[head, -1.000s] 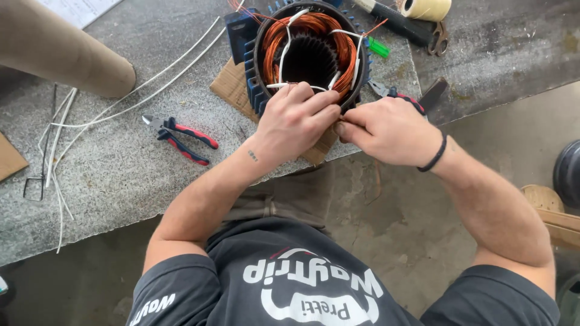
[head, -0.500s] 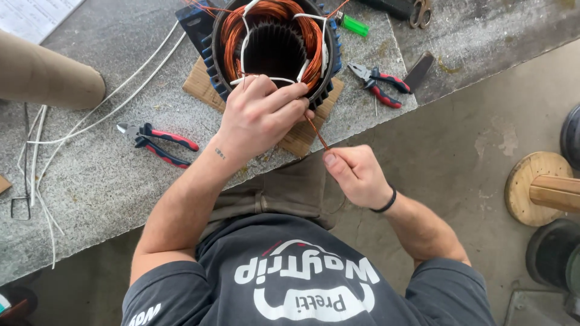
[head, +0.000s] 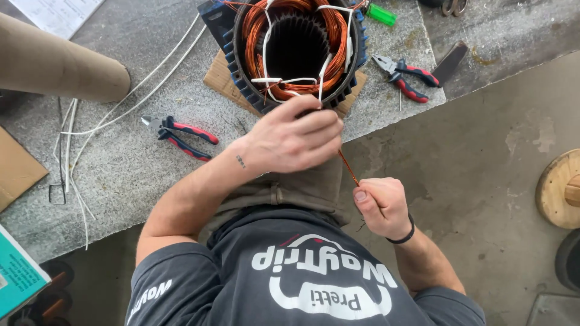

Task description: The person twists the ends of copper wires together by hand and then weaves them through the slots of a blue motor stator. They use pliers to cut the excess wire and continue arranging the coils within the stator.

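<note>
A blue finned motor stator [head: 296, 51] with copper windings and white lacing cord stands on a piece of cardboard [head: 220, 75] on the grey stone bench [head: 133, 175]. My left hand [head: 293, 139] rests on the stator's near rim, fingers curled over the windings. My right hand [head: 380, 205], with a black wristband, is below the bench edge and pinches a copper wire [head: 348, 167] that runs taut up to the winding under my left hand.
Red-handled cutters [head: 178, 133] lie left of my left arm; red-handled pliers [head: 405, 72] lie right of the stator. A cardboard tube [head: 57, 63] and white cords [head: 121, 102] are at left, a green lighter [head: 382, 13] at the top, a wooden spool [head: 562, 190] on the floor right.
My right hand has pulled away from the stator, down and toward my body, drawing the copper wire out. My left hand stays on the rim.
</note>
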